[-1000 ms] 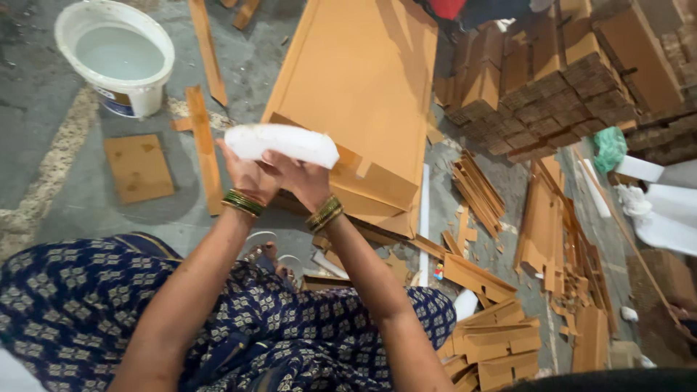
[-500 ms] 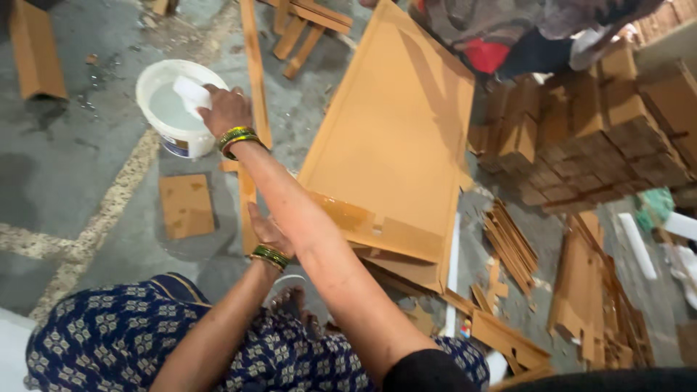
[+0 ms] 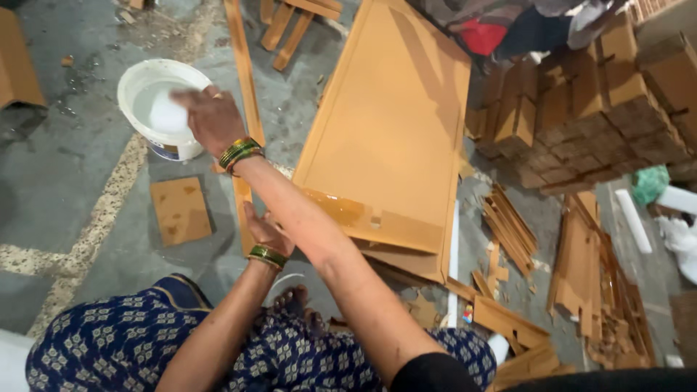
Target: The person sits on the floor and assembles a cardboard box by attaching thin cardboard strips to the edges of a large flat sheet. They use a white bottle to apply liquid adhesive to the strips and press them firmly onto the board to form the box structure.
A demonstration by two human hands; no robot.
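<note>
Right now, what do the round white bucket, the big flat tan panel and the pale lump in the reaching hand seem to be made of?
Round white bucket: likely plastic, smooth glossy wall, whitish liquid inside.
Big flat tan panel: looks like cardboard or pressed fibreboard, matte, with a wet, shiny patch near its lower edge.
Pale lump under the right hand: probably cloth or sponge; too blurred to tell.

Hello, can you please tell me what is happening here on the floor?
A person sits on the floor among brown board pieces. The right hand reaches across into a white bucket, holding a white cloth at the liquid inside. The left hand rests low beside a narrow strip. A large brown panel lies ahead, wet near its lower edge.
</note>
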